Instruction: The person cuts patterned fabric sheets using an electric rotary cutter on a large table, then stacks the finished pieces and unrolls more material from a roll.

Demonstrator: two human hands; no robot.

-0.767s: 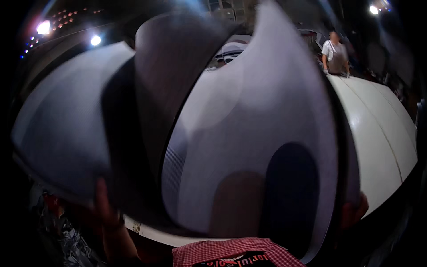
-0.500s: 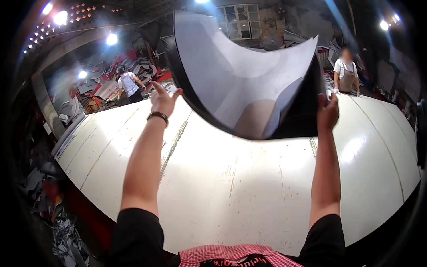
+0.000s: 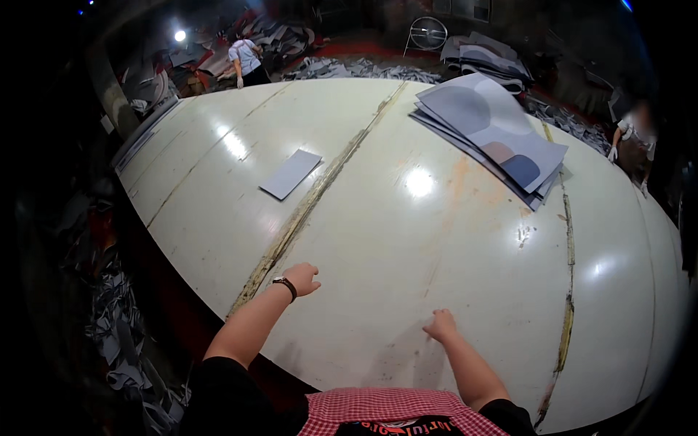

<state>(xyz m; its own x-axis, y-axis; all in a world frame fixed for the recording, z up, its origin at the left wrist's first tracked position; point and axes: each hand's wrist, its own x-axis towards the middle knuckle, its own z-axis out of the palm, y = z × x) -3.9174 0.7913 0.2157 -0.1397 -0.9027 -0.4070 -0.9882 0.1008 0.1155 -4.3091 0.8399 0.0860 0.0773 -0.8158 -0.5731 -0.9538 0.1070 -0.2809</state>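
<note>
My left hand [image 3: 301,277], with a dark band at the wrist, hovers over the big glossy white table [image 3: 407,240] with its fingers loosely curled and nothing in it. My right hand [image 3: 440,325] rests low near the table's near edge, fingers curled, also holding nothing. A stack of large grey sheets [image 3: 488,134] printed with rounded blue, tan and white shapes lies far across the table at the upper right, out of reach of both hands. A single small grey sheet [image 3: 291,173] lies flat toward the far left.
A rough seam [image 3: 305,207] runs down the table. A person in a light shirt [image 3: 246,62] bends at the far left end; another person [image 3: 631,138] stands at the right edge. Piles of grey scraps [image 3: 116,341] cover the floor at left and beyond the table.
The large patterned sheet that both hands held up in front of me has left them and lies on the far stack. Both hands have dropped back near my body.
</note>
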